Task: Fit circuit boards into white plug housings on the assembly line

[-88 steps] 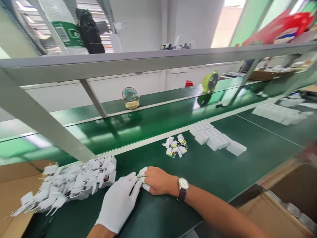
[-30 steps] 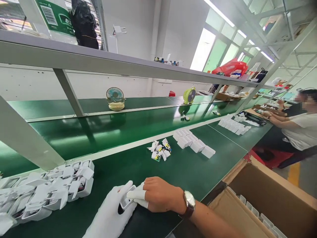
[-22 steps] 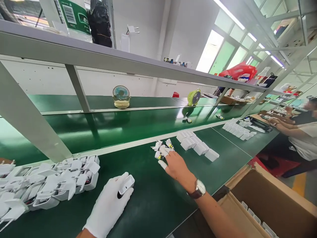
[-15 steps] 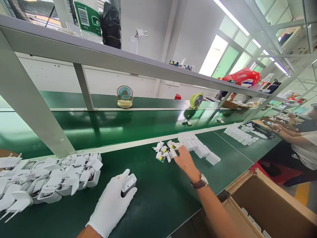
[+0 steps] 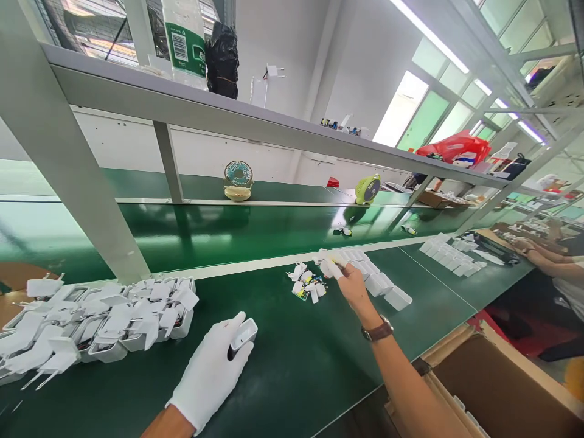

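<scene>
head view: left hand cups open white shell, light, rigid, slick; hold by side walls. right hand pinches small charger part above desk, fingertips closed.

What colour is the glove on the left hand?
White. The glove covers the whole left hand, which holds a white shell; the head view shows it.

Bright overhead strip lights, glare on belt, edges warped.

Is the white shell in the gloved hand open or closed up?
Open: the shell in the left hand shows a dark hollow at its end, with no cover on it.
</scene>
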`<state>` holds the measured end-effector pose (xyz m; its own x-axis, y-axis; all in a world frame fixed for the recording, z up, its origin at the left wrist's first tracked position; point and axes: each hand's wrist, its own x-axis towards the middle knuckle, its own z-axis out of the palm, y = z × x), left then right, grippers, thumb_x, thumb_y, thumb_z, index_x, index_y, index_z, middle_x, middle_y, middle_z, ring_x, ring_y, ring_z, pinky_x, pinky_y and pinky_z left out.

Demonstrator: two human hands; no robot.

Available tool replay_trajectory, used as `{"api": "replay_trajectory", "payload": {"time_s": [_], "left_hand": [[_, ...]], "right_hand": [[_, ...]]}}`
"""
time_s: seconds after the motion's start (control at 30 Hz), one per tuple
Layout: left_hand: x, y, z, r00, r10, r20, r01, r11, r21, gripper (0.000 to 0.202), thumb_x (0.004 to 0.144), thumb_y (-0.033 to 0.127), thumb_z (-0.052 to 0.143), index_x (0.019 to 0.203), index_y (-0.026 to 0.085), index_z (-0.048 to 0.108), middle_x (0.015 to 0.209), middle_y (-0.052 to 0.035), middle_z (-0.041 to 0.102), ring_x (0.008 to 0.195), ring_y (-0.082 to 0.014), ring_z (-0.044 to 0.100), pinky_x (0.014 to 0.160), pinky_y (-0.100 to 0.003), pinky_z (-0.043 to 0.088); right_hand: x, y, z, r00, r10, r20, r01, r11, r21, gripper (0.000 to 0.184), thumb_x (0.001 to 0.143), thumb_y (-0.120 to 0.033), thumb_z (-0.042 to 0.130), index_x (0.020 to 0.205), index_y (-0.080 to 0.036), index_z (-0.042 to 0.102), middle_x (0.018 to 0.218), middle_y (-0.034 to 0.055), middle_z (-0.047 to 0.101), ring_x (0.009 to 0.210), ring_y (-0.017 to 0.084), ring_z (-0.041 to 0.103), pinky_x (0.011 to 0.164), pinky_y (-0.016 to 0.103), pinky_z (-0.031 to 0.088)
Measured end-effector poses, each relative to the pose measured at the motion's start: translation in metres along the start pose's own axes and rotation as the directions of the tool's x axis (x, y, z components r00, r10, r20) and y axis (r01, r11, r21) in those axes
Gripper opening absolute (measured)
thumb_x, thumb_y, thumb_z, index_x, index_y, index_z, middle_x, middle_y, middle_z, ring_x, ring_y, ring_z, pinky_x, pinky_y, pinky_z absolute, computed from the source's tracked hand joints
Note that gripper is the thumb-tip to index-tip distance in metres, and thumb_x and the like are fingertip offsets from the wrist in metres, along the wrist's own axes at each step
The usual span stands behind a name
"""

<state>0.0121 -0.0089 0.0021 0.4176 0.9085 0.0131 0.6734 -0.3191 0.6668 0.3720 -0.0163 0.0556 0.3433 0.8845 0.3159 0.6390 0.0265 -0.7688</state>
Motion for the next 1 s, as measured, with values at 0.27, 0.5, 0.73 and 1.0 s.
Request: {"api": "replay_trajectory", "payload": {"time_s": [0.27, 0.5, 0.73, 1.0], "left_hand": [[-0.004, 0.002, -0.002, 0.999, 0.012, -0.045, -0.009, 0.998, 0.066, 0.048, 0.096, 0.043, 0.051, 0.141, 0.027, 0.056, 0.136, -0.0073, 0.062, 0.123, -0.0259, 0.060, 0.104, -0.036, 0.046], [-0.003, 0.010, -0.005, 0.998, 0.006, -0.055, 0.000, 0.995, 0.098, 0.054, 0.095, 0.042, 0.054, 0.145, 0.024, 0.050, 0.140, -0.0100, 0.058, 0.128, -0.0276, 0.056, 0.106, -0.037, 0.043], [-0.006, 0.019, -0.005, 0.994, -0.099, 0.040, 0.100, 0.995, -0.008, 0.093, 0.076, 0.050, 0.076, 0.155, 0.027, 0.033, 0.152, -0.0084, 0.048, 0.130, -0.0297, 0.057, 0.104, -0.035, 0.045], [-0.013, 0.018, -0.013, 0.989, -0.031, 0.145, 0.046, 0.994, -0.098, 0.091, 0.082, 0.037, 0.069, 0.161, 0.033, 0.023, 0.151, -0.0052, 0.051, 0.129, -0.0277, 0.058, 0.105, -0.035, 0.045]], "right_hand": [[-0.096, -0.033, 0.067, 0.850, -0.437, 0.293, 0.474, 0.878, -0.066, 0.041, 0.097, -0.028, 0.061, 0.138, -0.026, 0.060, 0.136, 0.0109, 0.063, 0.128, 0.027, 0.058, 0.110, 0.049, 0.049], [-0.104, -0.026, 0.042, 0.905, -0.369, 0.214, 0.417, 0.872, -0.258, 0.049, 0.102, -0.021, 0.048, 0.151, -0.029, 0.045, 0.135, 0.0102, 0.063, 0.125, 0.027, 0.060, 0.107, 0.048, 0.053], [-0.099, -0.034, 0.057, 0.724, -0.459, 0.515, 0.659, 0.679, -0.322, 0.079, 0.095, -0.026, 0.062, 0.162, -0.020, 0.021, 0.156, 0.0182, 0.042, 0.153, 0.037, 0.024, 0.123, 0.068, 0.020], [-0.079, -0.041, 0.064, 0.652, -0.396, 0.646, 0.628, 0.759, -0.169, 0.085, 0.088, -0.025, 0.070, 0.160, -0.022, 0.025, 0.144, 0.0156, 0.055, 0.147, 0.035, 0.036, 0.121, 0.061, 0.028]]}}
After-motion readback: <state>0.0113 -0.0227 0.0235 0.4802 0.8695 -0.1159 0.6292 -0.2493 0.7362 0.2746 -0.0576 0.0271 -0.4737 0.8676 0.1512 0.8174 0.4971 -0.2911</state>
